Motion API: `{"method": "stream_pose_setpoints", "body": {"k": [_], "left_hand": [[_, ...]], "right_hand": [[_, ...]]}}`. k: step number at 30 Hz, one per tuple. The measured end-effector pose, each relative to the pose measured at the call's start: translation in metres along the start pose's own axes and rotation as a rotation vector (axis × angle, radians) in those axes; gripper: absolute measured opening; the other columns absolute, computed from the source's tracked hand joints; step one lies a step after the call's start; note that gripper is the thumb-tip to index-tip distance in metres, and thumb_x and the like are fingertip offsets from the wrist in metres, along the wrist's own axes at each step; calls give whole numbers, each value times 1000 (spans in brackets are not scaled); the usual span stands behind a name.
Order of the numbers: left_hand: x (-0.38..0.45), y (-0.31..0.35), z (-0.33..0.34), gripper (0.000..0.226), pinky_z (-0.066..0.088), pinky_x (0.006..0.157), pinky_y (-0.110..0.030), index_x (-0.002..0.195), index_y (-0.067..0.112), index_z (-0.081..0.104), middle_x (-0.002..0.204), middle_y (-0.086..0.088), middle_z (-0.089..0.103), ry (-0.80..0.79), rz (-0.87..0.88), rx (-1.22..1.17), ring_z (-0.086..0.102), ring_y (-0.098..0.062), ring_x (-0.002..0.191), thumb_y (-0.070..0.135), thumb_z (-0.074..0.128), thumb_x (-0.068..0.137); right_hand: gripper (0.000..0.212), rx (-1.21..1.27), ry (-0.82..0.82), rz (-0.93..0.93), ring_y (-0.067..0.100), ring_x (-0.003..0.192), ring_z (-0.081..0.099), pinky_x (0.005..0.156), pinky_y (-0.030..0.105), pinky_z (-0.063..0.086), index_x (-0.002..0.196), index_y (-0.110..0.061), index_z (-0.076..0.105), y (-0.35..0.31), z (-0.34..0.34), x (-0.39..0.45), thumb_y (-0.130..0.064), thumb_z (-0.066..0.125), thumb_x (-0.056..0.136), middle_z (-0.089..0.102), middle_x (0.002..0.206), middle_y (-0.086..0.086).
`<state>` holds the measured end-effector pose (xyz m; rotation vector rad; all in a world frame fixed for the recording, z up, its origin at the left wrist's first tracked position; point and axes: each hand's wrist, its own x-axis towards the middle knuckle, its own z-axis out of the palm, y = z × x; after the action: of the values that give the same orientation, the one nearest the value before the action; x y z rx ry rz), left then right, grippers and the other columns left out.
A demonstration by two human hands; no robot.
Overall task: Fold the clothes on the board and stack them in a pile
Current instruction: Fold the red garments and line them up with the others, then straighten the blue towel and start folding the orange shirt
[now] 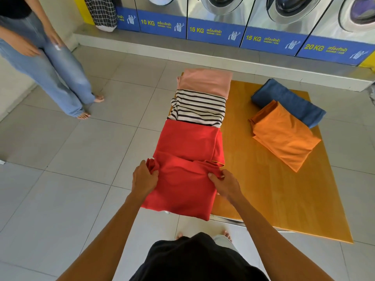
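Hands come first, both low in the view over the near left corner of the board (284,191). The left hand (144,179) has its grip closed on a bunched edge of the red garment (182,179), thumb on top of the cloth; the right hand (225,184) pinches the opposite edge of the same fold, thumb pressing the fabric down. Between them the red garment lies partly folded — its near end hangs just past the board's edge over the tiled floor (60,149), its far end lies flat on the wood.

Just beyond it, touching its far edge, sits a folded striped shirt (198,108), and behind that a folded pink garment (207,82) overlapping the stripes. To the right, well apart from this row, a folded orange garment (284,134) lies on the board with one corner resting over a folded blue garment (288,102).

Farther off — a row of washing machines (223,9) with blue weight labels lines the wall, and a second person in jeans (56,63) stands barefoot at the left.
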<state>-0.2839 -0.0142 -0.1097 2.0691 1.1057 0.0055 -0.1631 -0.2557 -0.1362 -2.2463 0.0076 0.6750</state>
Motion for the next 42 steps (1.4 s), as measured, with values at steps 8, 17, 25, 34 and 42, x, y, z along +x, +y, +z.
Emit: {"method": "stream_pose_setpoints", "body": {"k": [8,17,25,34,42], "left_hand": [[-5,49,5,59,35,109,-44,143,2,38,145,-17,45,49,147,8,41,-34,135,21,56,91],[-14,139,62,52,28,113,-33,139,-1,48,143,-17,51,-85,409,46,44,-29,135,12,59,89],[0,217,116,28,40,100,-33,114,9,64,114,-12,67,-212,504,39,59,-25,108,9,58,87],[60,326,188,45,42,104,-36,133,12,56,137,-8,59,-302,484,62,54,-22,127,19,57,89],[129,414,249,46,43,103,-38,139,11,48,142,-10,53,-262,486,127,53,-28,127,19,56,94]], "right_hand": [[12,182,163,42,25,82,71,70,43,58,92,-27,64,7,-16,-7,-38,67,90,73,89,0],[10,325,147,-12,16,63,66,55,30,46,95,-16,71,-26,-63,5,-23,65,93,66,71,-4],[8,443,196,-1,12,58,66,54,31,47,94,-17,68,-28,-135,43,-22,62,94,64,78,-1],[11,493,365,62,14,64,68,59,35,54,96,-10,68,-1,-253,128,-20,62,96,68,81,3],[32,431,607,237,12,61,41,50,23,29,75,-24,43,23,-330,231,-54,50,84,46,80,-1]]}}
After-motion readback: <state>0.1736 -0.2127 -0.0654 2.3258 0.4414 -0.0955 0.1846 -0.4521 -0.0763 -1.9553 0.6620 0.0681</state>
